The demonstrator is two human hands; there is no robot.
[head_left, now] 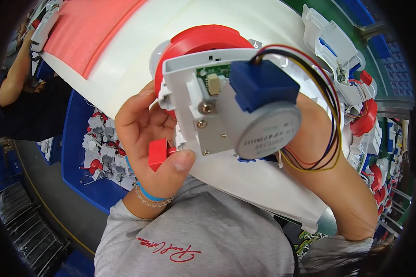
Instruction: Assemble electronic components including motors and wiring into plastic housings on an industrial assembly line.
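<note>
In front of me is a white plastic housing with a large red round part behind it. A silver round motor with a blue cap is mounted on it, beside a small green circuit board. Red, black, blue and yellow wires loop from the cap. My left hand grips the housing's left side, thumb near a small red block on a stem. My right hand is behind the motor; its fingers are hidden.
A blue bin of small white, grey and red parts stands at my left. Similar white housings with wires lie along the right. A pink sheet covers part of the white table. Another person's arm is at far left.
</note>
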